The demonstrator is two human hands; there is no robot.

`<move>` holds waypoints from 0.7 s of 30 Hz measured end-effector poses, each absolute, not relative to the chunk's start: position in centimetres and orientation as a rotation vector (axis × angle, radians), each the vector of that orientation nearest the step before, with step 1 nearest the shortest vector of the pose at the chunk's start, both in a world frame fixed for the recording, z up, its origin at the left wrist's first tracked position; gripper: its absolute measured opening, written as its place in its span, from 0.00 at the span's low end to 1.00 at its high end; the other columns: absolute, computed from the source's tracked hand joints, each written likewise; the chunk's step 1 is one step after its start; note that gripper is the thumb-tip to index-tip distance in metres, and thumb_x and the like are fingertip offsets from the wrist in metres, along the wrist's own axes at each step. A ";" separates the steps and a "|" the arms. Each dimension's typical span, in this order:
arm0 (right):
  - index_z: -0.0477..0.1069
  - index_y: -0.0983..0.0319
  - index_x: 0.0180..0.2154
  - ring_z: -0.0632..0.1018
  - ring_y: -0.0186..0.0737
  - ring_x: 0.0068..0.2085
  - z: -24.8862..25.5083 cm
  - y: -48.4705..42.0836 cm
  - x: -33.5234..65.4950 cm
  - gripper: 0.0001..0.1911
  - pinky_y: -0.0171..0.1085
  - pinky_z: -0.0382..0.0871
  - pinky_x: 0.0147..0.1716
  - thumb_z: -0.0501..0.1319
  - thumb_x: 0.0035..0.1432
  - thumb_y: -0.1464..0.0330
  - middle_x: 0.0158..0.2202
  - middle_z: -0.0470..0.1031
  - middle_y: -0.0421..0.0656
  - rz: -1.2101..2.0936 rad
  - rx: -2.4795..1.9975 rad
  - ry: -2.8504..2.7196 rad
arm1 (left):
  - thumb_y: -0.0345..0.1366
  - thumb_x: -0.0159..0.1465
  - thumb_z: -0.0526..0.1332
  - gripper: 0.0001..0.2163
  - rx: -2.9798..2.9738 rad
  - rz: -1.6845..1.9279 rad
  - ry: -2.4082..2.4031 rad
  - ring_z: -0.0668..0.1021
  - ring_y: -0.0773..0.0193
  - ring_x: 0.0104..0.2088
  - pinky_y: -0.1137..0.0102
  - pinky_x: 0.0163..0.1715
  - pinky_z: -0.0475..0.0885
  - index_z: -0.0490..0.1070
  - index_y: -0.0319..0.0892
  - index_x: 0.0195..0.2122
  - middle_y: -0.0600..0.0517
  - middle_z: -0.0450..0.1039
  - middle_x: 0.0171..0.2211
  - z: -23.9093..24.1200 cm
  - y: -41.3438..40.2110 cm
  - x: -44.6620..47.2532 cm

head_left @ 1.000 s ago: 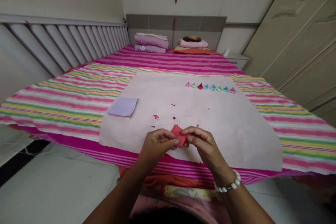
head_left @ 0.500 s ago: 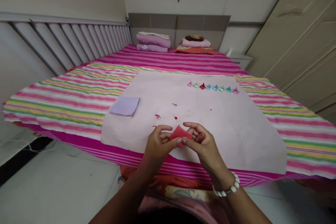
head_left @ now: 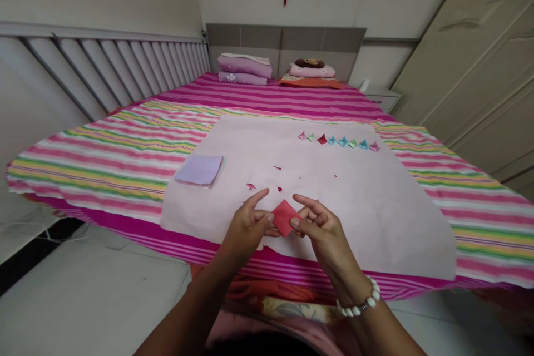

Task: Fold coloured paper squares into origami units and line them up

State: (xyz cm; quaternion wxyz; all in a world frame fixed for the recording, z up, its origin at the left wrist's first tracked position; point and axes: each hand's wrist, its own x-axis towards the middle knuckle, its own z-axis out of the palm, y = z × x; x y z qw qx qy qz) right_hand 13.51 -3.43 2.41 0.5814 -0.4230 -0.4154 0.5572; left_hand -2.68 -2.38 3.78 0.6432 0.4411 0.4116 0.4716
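Note:
A folded red paper square (head_left: 284,217) is held up like a diamond between both hands, over the near edge of the pale sheet (head_left: 354,217). My left hand (head_left: 251,223) pinches its left corner with the thumb in front, index finger stretched away. My right hand (head_left: 316,223) grips the right corner between thumb and curled fingers, its index finger pointing left above the paper. Beyond the hands lie small torn red scraps (head_left: 251,187). A stack of coloured paper squares (head_left: 201,170), lilac on top, rests left on the sheet.
Several small folded paper pieces (head_left: 342,140) in pink, green, red and blue stand in a row at the sheet's far right. A striped cloth (head_left: 104,150) covers the bed beneath. Folded bedding (head_left: 245,69) is stacked by the headboard (head_left: 258,39).
The red paper now shows as a flat diamond, where a crease and a folded lower part showed before. My left thumb has shifted from its lower middle to the left corner.

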 end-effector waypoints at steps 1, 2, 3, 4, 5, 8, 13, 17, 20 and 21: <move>0.74 0.60 0.45 0.68 0.31 0.21 2.3 -3.4 13.6 0.23 0.33 0.62 0.23 0.69 0.44 0.71 0.20 0.69 0.33 1.296 -0.989 -0.960 | 0.38 0.53 0.68 0.36 0.983 1.094 0.957 0.79 0.63 0.27 0.66 0.33 0.77 0.55 0.32 0.60 0.54 0.76 0.23 3.6 -2.3 -2.5; 0.74 0.60 0.46 0.68 0.31 0.21 2.3 -3.4 13.6 0.23 0.34 0.62 0.23 0.69 0.44 0.71 0.20 0.69 0.33 1.287 -0.992 -0.948 | 0.38 0.52 0.69 0.36 0.960 1.110 0.980 0.79 0.63 0.28 0.66 0.33 0.77 0.57 0.32 0.59 0.54 0.76 0.24 3.3 -2.3 -2.4; 0.74 0.60 0.46 0.69 0.31 0.21 2.2 -3.3 13.6 0.23 0.34 0.62 0.24 0.69 0.44 0.70 0.20 0.69 0.33 1.277 -0.996 -0.939 | 0.38 0.50 0.70 0.35 0.938 1.115 1.001 0.79 0.64 0.28 0.67 0.33 0.76 0.59 0.32 0.58 0.53 0.77 0.25 3.0 -2.3 -2.3; 0.73 0.61 0.46 0.69 0.32 0.21 2.1 -3.3 13.6 0.24 0.34 0.62 0.24 0.69 0.44 0.70 0.20 0.69 0.33 1.268 -0.999 -0.931 | 0.37 0.49 0.71 0.34 0.921 1.107 1.014 0.79 0.64 0.28 0.68 0.32 0.76 0.61 0.32 0.56 0.52 0.78 0.27 2.7 -2.3 -2.1; 0.73 0.61 0.47 0.69 0.32 0.22 2.1 -3.3 13.6 0.24 0.34 0.63 0.24 0.69 0.45 0.70 0.19 0.70 0.33 1.262 -1.001 -0.925 | 0.38 0.48 0.72 0.32 0.911 1.086 1.012 0.79 0.64 0.29 0.69 0.32 0.76 0.65 0.33 0.53 0.51 0.78 0.29 2.5 -2.3 -2.0; 0.72 0.61 0.49 0.70 0.33 0.22 1.8 -3.4 13.5 0.25 0.34 0.63 0.25 0.69 0.46 0.69 0.20 0.71 0.34 1.273 -0.996 -0.924 | 0.43 0.48 0.71 0.21 0.900 0.976 0.970 0.79 0.63 0.31 0.71 0.31 0.75 0.73 0.34 0.39 0.48 0.79 0.30 1.8 -2.4 -1.5; 0.71 0.61 0.49 0.71 0.32 0.22 1.3 -3.4 13.4 0.26 0.34 0.63 0.25 0.70 0.46 0.68 0.21 0.73 0.35 1.297 -0.975 -0.884 | 0.47 0.45 0.72 0.19 0.830 0.960 0.999 0.76 0.68 0.21 0.73 0.25 0.71 0.71 0.36 0.24 0.52 0.75 0.20 1.8 -2.7 -0.8; 0.72 0.59 0.50 0.74 0.35 0.27 1.4 -3.4 14.1 0.22 0.35 0.64 0.28 0.66 0.53 0.64 0.26 0.75 0.39 1.368 -0.896 -0.930 | 0.44 0.50 0.70 0.16 0.793 1.012 0.910 0.70 0.74 0.18 0.78 0.20 0.63 0.70 0.36 0.24 0.54 0.71 0.18 2.2 -2.9 -1.1; 0.75 0.60 0.46 0.75 0.41 0.39 1.6 -3.4 14.8 0.17 0.38 0.66 0.35 0.62 0.56 0.60 0.38 0.78 0.45 1.487 -0.804 -0.950 | 0.40 0.52 0.69 0.14 0.673 0.931 0.746 0.64 0.78 0.17 0.80 0.18 0.58 0.68 0.35 0.23 0.55 0.68 0.19 2.4 -3.1 -1.5; 0.76 0.60 0.45 0.74 0.43 0.42 1.7 -3.4 14.9 0.16 0.39 0.66 0.38 0.63 0.55 0.61 0.40 0.78 0.46 1.537 -0.781 -0.953 | 0.39 0.53 0.69 0.14 0.628 0.871 0.682 0.63 0.79 0.16 0.80 0.18 0.56 0.68 0.35 0.23 0.56 0.67 0.19 2.4 -3.1 -1.7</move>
